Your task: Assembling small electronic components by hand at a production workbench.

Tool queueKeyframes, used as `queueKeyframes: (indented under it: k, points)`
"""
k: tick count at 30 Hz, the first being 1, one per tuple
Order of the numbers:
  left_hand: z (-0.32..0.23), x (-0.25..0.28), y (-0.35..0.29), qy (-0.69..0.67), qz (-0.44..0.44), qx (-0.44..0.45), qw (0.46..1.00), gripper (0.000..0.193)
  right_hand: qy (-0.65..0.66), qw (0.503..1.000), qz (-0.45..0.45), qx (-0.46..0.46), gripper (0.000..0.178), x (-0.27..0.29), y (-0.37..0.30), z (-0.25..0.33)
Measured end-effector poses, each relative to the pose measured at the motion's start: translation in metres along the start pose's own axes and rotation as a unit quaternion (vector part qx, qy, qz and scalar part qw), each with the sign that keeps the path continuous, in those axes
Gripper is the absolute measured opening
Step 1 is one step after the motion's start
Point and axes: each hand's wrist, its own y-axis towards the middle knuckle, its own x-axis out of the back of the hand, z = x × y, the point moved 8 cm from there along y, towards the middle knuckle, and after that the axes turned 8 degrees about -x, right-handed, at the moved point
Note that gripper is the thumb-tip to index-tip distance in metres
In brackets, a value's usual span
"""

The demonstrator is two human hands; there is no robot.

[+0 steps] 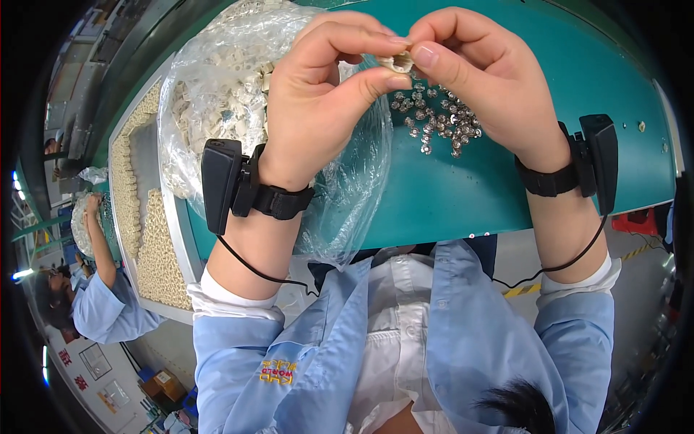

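High over the green table, my left hand (325, 87) pinches a small cream-coloured hollow part (397, 62) between thumb and fingers. The part looks like a moulded housing with a ribbed opening. My right hand (491, 79) meets it from the other side, thumb and forefinger pressed together at its right end. Whatever sits between those right fingertips is hidden. Under the hands lies a loose pile of small shiny metal pieces (441, 123). Left of them, a clear plastic bag (217, 108) holds many similar cream parts, its loose edge spreading under my left wrist.
A tray (177, 246) with rows of cream parts stands left of the bag. The green tabletop (593, 87) extends to the right, with a few tiny bits near its far edge. Another person in a blue sleeve (108, 311) works at the far left. A red stool (636, 220) stands beyond the table.
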Motion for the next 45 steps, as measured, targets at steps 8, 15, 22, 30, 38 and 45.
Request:
queueKeyframes:
  k: [8,15,22,30,38,45]
  points:
    - [0.001,0.007,-0.004,-0.014,-0.002,-0.068,0.998,0.025,-0.139,0.919,-0.179,-0.322,0.02,0.011,-0.018,-0.009]
    - [0.007,0.007,-0.005,-0.045,-0.024,-0.03,0.998,0.023,-0.156,0.895,-0.209,-0.361,0.02,0.02,-0.022,-0.014]
    - [-0.01,-0.008,-0.003,0.186,0.079,-0.123,0.972,0.025,0.079,0.816,-0.242,-0.518,0.024,0.012,-0.046,-0.038]
    - [-0.02,-0.015,-0.004,0.251,0.128,-0.204,0.937,0.023,0.146,0.789,-0.235,-0.549,0.022,0.005,-0.052,-0.041]
    - [-0.026,-0.015,0.004,0.161,0.094,-0.146,0.972,0.022,0.092,0.798,-0.267,-0.533,0.017,0.01,-0.046,-0.034]
    - [0.029,-0.003,-0.014,-0.173,-0.065,0.17,0.968,0.021,0.044,0.791,-0.328,-0.515,0.022,0.018,-0.036,-0.024]
